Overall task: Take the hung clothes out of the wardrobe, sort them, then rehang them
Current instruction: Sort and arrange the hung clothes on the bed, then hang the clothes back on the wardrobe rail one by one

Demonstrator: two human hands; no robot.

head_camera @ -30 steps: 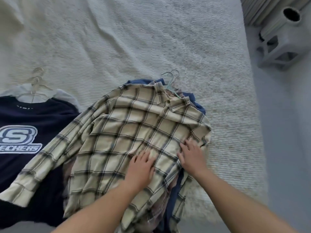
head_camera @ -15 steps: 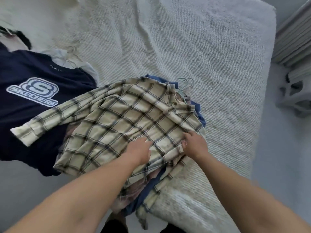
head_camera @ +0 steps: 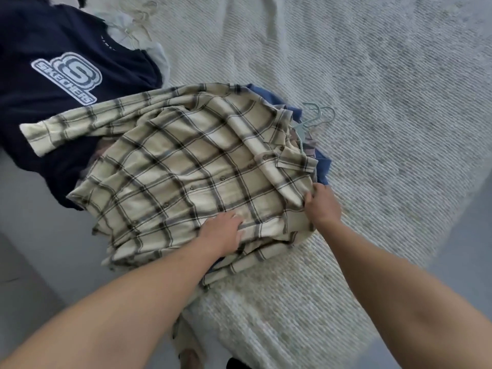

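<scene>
A cream plaid shirt (head_camera: 191,177) lies on top of a pile at the near edge of the bed. A blue garment (head_camera: 323,169) shows beneath it. Pale green hangers (head_camera: 314,118) stick out past its collar. My left hand (head_camera: 222,231) grips the shirt's near edge, fingers curled into the fabric. At the shirt's right side, below the collar, my right hand (head_camera: 322,206) pinches the cloth. A navy Skechers shirt (head_camera: 53,62) lies to the left, partly under the plaid sleeve.
A pale garment on a light hanger (head_camera: 138,30) lies beyond the navy shirt. The ribbed white bed cover (head_camera: 372,102) stretches to the right and far side. Grey floor (head_camera: 32,249) shows at the left, below the bed's edge.
The view has swung, so the pile now sits at an angle. Both hands went from lying flat on the plaid shirt to curling on its near and right edges.
</scene>
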